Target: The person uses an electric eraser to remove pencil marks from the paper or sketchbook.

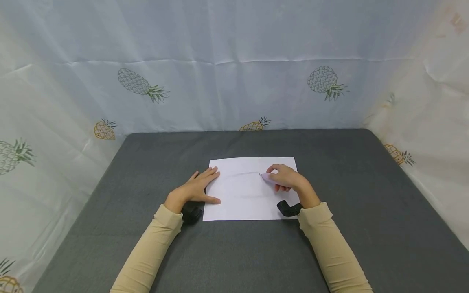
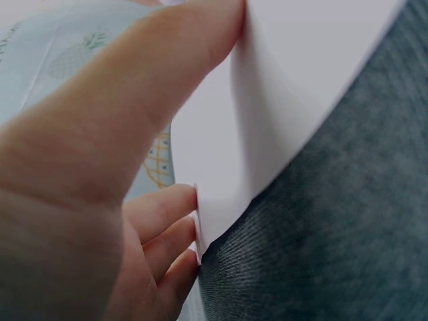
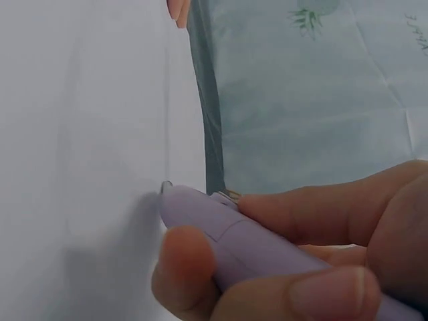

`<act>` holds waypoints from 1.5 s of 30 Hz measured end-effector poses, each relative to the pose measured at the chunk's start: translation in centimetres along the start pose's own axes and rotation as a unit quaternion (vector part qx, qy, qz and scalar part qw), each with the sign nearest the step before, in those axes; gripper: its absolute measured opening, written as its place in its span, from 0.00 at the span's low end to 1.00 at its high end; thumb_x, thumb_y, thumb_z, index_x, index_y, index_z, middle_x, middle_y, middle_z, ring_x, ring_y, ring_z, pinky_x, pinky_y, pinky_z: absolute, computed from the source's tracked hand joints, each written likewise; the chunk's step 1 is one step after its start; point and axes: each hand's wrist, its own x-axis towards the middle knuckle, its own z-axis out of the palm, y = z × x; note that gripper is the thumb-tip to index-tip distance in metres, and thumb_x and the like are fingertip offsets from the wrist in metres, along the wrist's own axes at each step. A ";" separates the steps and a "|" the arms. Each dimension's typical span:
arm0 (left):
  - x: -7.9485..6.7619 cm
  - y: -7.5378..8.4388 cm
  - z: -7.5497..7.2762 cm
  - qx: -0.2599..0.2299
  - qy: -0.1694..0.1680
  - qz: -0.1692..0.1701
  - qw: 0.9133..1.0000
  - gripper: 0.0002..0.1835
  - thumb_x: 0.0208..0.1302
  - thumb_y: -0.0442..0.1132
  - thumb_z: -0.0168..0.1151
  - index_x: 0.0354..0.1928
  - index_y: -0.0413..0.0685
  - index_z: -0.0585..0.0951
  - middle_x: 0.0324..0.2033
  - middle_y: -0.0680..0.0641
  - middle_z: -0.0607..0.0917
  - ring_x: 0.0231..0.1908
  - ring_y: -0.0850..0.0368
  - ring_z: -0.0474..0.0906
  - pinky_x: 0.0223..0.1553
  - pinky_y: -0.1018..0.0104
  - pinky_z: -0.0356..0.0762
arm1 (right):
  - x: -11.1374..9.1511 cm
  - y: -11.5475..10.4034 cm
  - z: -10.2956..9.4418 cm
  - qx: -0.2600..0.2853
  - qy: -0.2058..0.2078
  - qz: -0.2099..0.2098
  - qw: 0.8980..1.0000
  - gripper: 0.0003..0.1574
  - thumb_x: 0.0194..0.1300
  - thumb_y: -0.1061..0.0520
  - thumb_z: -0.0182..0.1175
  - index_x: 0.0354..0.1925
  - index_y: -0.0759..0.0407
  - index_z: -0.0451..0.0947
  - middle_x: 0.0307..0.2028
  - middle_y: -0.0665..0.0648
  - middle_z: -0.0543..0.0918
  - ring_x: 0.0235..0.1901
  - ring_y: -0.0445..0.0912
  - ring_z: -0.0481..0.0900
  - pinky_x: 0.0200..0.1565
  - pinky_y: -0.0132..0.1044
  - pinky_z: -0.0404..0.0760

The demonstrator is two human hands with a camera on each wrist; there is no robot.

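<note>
My right hand (image 1: pixel 290 179) pinches a slender lavender plastic tool (image 1: pixel 269 178) over the white rectangular paper sheet (image 1: pixel 238 203); long axis points leftward, slightly away. Left hand (image 1: pixel 194 189), fingers spread, rests at left edge.

The left hand (image 1: pixel 198 188) lies at the left edge of the paper (image 1: pixel 238 207), thumb spread from extended fingers; the right hand (image 1: pixel 289 178) pinches, fingers curled, over the paper's right part. Both sleeved forearms (image 1: pixel 150 250) slant in from the paper's near side.
</note>
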 end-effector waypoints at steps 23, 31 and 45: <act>-0.2 0.0 0.1 0.001 0.001 0.000 1.000 0.53 0.53 0.57 0.70 0.75 0.44 0.54 0.77 0.43 0.49 0.78 0.43 0.44 0.75 0.36 0.36 | 0.1 0.2 -0.2 -0.012 -0.017 0.001 1.000 0.22 0.71 0.49 0.49 0.59 0.58 0.69 0.16 0.52 0.76 0.12 0.40 0.63 0.17 0.28 0.63; -0.1 0.0 0.1 0.000 0.002 -0.001 1.000 0.54 0.53 0.57 0.70 0.75 0.45 0.53 0.77 0.43 0.49 0.77 0.43 0.44 0.75 0.36 0.36 | 0.3 0.1 0.1 0.003 0.006 -0.004 1.000 0.22 0.71 0.52 0.48 0.59 0.59 0.68 0.15 0.52 0.75 0.12 0.40 0.63 0.17 0.28 0.63; -0.1 0.1 0.0 0.002 0.003 0.003 1.000 0.54 0.53 0.57 0.70 0.75 0.44 0.54 0.77 0.42 0.50 0.77 0.43 0.44 0.75 0.35 0.36 | 0.1 0.0 -0.2 -0.010 0.000 -0.001 1.000 0.23 0.70 0.49 0.49 0.58 0.58 0.69 0.16 0.51 0.76 0.13 0.40 0.64 0.18 0.28 0.64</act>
